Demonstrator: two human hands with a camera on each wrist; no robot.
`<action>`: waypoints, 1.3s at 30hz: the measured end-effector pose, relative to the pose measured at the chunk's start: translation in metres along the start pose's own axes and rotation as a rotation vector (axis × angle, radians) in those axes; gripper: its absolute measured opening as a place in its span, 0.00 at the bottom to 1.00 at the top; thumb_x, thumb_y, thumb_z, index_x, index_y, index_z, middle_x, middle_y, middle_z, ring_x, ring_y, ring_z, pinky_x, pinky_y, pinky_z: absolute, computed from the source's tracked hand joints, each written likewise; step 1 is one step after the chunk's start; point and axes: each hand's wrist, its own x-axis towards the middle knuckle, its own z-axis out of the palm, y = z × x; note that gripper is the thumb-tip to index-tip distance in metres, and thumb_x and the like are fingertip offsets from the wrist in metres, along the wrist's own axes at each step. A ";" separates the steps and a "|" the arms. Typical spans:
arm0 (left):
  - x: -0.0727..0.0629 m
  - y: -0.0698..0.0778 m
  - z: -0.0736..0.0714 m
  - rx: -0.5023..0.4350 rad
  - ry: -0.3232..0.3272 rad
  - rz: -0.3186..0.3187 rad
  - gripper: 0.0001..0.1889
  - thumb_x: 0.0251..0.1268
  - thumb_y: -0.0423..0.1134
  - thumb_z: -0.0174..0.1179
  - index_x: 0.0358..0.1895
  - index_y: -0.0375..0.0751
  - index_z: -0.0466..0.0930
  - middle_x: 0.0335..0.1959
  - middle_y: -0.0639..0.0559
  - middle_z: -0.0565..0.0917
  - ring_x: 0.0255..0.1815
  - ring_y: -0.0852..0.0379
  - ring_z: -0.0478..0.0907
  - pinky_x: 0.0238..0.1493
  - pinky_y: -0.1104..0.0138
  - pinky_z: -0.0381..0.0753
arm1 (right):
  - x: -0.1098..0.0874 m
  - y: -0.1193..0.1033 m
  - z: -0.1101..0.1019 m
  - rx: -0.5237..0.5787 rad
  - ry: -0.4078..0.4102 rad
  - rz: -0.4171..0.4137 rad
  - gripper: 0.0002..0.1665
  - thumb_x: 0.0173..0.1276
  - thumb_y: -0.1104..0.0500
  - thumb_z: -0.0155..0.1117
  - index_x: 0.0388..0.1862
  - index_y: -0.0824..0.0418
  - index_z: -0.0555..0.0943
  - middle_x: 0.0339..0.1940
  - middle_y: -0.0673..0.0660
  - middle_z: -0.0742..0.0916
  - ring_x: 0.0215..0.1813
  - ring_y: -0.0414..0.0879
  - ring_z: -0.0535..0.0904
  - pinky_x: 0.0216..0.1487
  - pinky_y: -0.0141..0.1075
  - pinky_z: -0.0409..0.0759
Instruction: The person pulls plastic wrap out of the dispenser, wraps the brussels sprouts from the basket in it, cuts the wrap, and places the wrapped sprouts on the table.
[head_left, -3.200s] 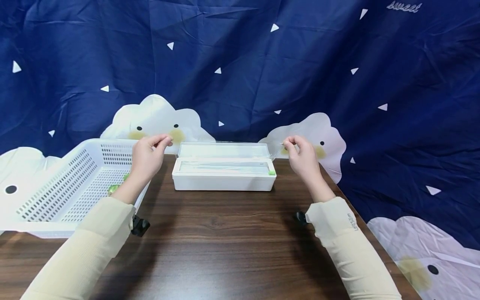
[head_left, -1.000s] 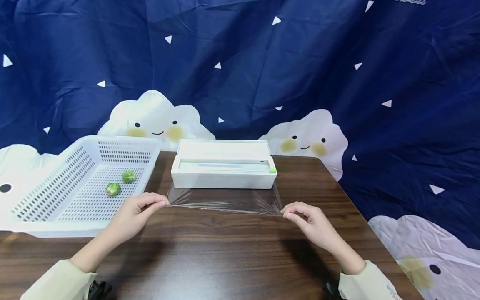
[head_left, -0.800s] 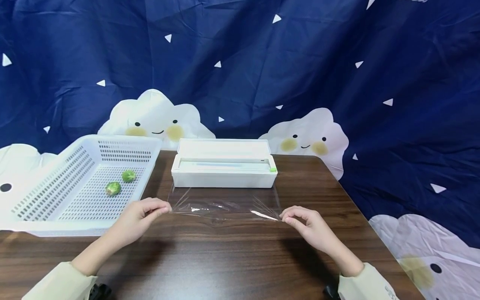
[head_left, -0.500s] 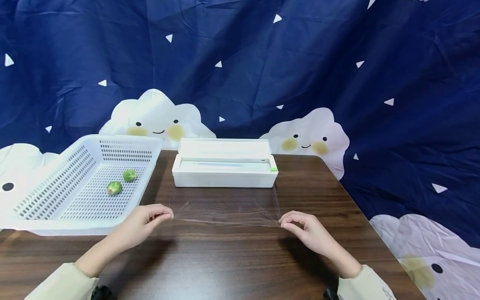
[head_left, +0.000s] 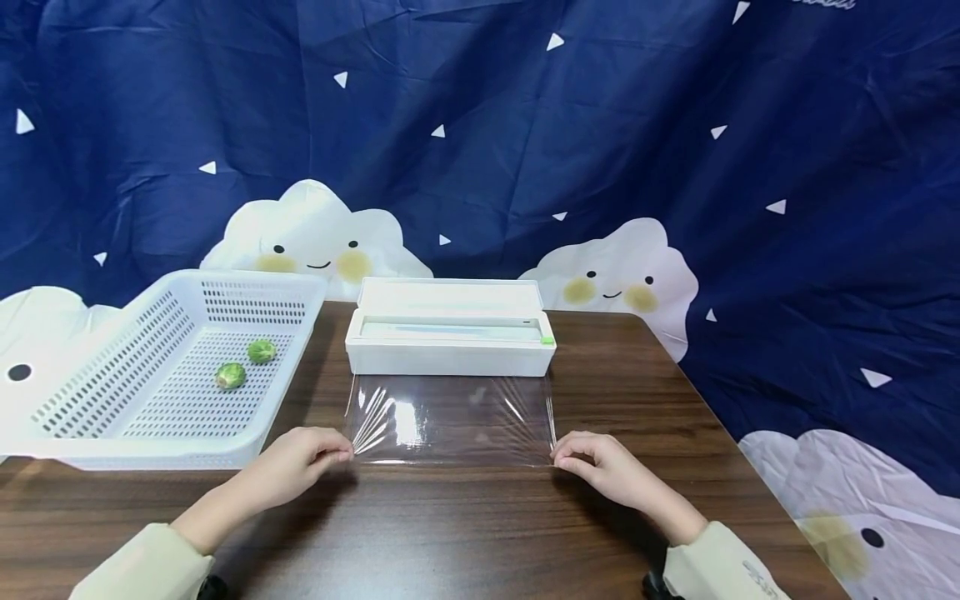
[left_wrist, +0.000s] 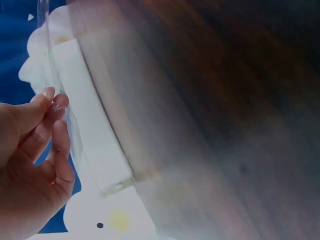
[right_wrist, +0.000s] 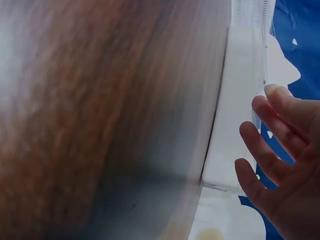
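A clear sheet of cling film [head_left: 450,421] stretches from the front of a white cling film dispenser box [head_left: 450,360] toward the person. My left hand [head_left: 300,462] pinches its near left corner between thumb and forefinger, and creases fan out from there. At the near right corner my right hand [head_left: 603,468] pinches the film the same way. The dispenser's lid [head_left: 450,293] is raised at the back, and a small green slider [head_left: 547,340] sits at its right end. In the left wrist view the film [left_wrist: 48,65] runs up from the fingertips.
A white perforated basket [head_left: 150,454] stands on the left of the brown wooden table [head_left: 450,542]. Inside it lie two Brussels sprouts, one nearer [head_left: 230,376] and one farther [head_left: 261,351]. A blue cloud-patterned cloth [head_left: 480,125] hangs behind; the table's right edge slants beside the right arm.
Both hands have come down and toward the person from above the dispenser, drawing the film out over the table. In the last half second they lowered further and the film became longer and tauter.
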 end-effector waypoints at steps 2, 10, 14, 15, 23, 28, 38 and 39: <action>0.000 -0.002 0.003 0.030 -0.013 0.009 0.02 0.59 0.34 0.61 0.31 0.45 0.82 0.28 0.62 0.80 0.30 0.67 0.74 0.31 0.66 0.75 | 0.001 0.002 0.001 -0.026 -0.018 -0.001 0.04 0.61 0.67 0.62 0.29 0.60 0.81 0.34 0.53 0.84 0.41 0.46 0.78 0.43 0.34 0.74; 0.002 -0.007 0.011 0.097 -0.012 0.105 0.05 0.54 0.30 0.63 0.27 0.46 0.80 0.26 0.63 0.79 0.30 0.66 0.76 0.32 0.65 0.77 | 0.005 0.008 0.003 -0.072 -0.079 0.009 0.04 0.61 0.67 0.62 0.29 0.60 0.81 0.34 0.52 0.83 0.41 0.41 0.78 0.43 0.36 0.75; 0.004 -0.009 0.015 0.105 -0.026 0.111 0.06 0.54 0.30 0.63 0.26 0.46 0.80 0.25 0.64 0.79 0.29 0.67 0.75 0.31 0.66 0.76 | 0.007 0.011 0.004 -0.054 -0.130 0.030 0.05 0.62 0.65 0.61 0.27 0.59 0.80 0.33 0.51 0.83 0.39 0.40 0.77 0.42 0.36 0.75; 0.004 -0.009 0.015 0.105 -0.032 0.109 0.06 0.54 0.30 0.63 0.26 0.47 0.80 0.25 0.64 0.79 0.29 0.67 0.76 0.32 0.66 0.76 | 0.008 0.012 0.004 -0.054 -0.143 0.031 0.05 0.63 0.65 0.61 0.27 0.59 0.80 0.33 0.51 0.82 0.39 0.39 0.76 0.41 0.35 0.75; 0.006 -0.011 0.018 0.108 -0.068 0.102 0.06 0.54 0.31 0.63 0.26 0.47 0.80 0.26 0.65 0.80 0.30 0.67 0.77 0.32 0.66 0.77 | 0.011 0.016 0.005 -0.113 -0.170 -0.019 0.06 0.60 0.66 0.63 0.26 0.57 0.80 0.29 0.44 0.80 0.33 0.35 0.75 0.36 0.33 0.74; 0.007 -0.011 0.018 0.119 -0.071 0.112 0.06 0.54 0.30 0.63 0.25 0.47 0.80 0.25 0.65 0.79 0.29 0.67 0.76 0.31 0.66 0.76 | 0.013 0.015 0.005 -0.144 -0.192 -0.004 0.05 0.60 0.65 0.64 0.26 0.57 0.81 0.28 0.43 0.81 0.34 0.34 0.75 0.37 0.33 0.75; 0.009 -0.008 0.019 0.150 -0.073 0.128 0.08 0.52 0.30 0.64 0.23 0.48 0.78 0.22 0.64 0.78 0.26 0.67 0.75 0.28 0.66 0.75 | 0.020 0.012 0.002 -0.226 -0.251 0.050 0.05 0.59 0.65 0.64 0.26 0.56 0.82 0.27 0.42 0.82 0.32 0.33 0.75 0.36 0.32 0.76; 0.009 -0.007 0.019 0.152 -0.074 0.129 0.08 0.52 0.30 0.64 0.23 0.47 0.78 0.22 0.64 0.78 0.26 0.67 0.75 0.28 0.66 0.75 | 0.020 0.011 0.002 -0.234 -0.256 0.048 0.05 0.59 0.65 0.64 0.26 0.56 0.82 0.27 0.42 0.82 0.32 0.33 0.75 0.35 0.32 0.76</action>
